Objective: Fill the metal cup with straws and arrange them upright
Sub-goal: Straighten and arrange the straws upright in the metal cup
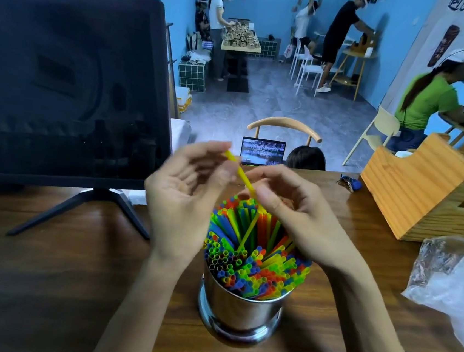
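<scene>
A metal cup (pixel 239 311) was stood on the wooden counter (pixel 56 286), near the middle of the scene, packed with coloured straws (pixel 255 267) that leaned in several directions rather than standing straight. Both hands were raised just above the far rim of the cup, forearms reaching in from the near edge. A single yellow straw (pixel 243 178) was pinched by the right hand (pixel 287 210) between thumb and curled fingers, its lower end slanted down among the others. The left hand (pixel 185 196) was held palm inward, its fingers loosely bent and blurred near the straw's upper end; whether they touched it could not be told. A dark monitor (pixel 68 87) was seen at far left, a wooden box (pixel 429 191) at far right, and a clear plastic bag (pixel 454 279) at right.
</scene>
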A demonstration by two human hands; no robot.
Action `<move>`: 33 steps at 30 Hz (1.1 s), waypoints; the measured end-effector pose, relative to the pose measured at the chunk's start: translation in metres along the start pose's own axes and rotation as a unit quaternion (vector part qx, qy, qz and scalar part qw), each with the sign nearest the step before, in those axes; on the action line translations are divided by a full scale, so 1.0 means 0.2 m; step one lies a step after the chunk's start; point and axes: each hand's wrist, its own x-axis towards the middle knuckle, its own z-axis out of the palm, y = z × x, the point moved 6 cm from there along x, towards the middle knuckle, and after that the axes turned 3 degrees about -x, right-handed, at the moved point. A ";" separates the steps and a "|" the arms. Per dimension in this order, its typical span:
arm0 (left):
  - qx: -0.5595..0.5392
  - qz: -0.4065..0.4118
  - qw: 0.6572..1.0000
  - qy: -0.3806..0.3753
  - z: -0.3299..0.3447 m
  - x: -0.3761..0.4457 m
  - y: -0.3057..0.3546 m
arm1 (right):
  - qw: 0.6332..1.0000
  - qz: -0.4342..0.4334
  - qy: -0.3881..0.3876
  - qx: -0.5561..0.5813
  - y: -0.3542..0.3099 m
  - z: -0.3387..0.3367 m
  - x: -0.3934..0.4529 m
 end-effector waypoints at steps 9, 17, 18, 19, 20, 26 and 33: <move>-0.176 -0.110 0.967 0.150 -0.16 0.05 -0.03 | 0.973 -0.001 0.111 0.202 0.00 -0.13 0.00; 0.114 -0.133 0.938 -0.300 -0.03 0.01 -0.07 | 0.911 -0.029 0.256 0.321 0.01 -0.29 -0.03; 0.161 -0.139 0.916 -0.340 -0.02 -0.01 -0.09 | 0.913 -0.038 0.276 0.297 0.00 -0.29 -0.04; 0.193 -0.144 0.903 -0.356 -0.01 -0.03 -0.10 | 0.918 -0.052 0.295 0.259 -0.02 -0.30 -0.05; 0.208 -0.145 0.901 -0.352 -0.01 -0.03 -0.10 | 0.925 -0.070 0.311 0.206 -0.04 -0.30 -0.05; 0.157 -0.120 0.966 -0.167 -0.04 0.05 -0.16 | 0.970 -0.099 0.217 -0.049 -0.03 -0.18 -0.05; 0.250 -0.180 0.911 -0.274 0.04 0.03 -0.30 | 0.976 -0.049 0.197 -0.084 0.03 -0.14 -0.02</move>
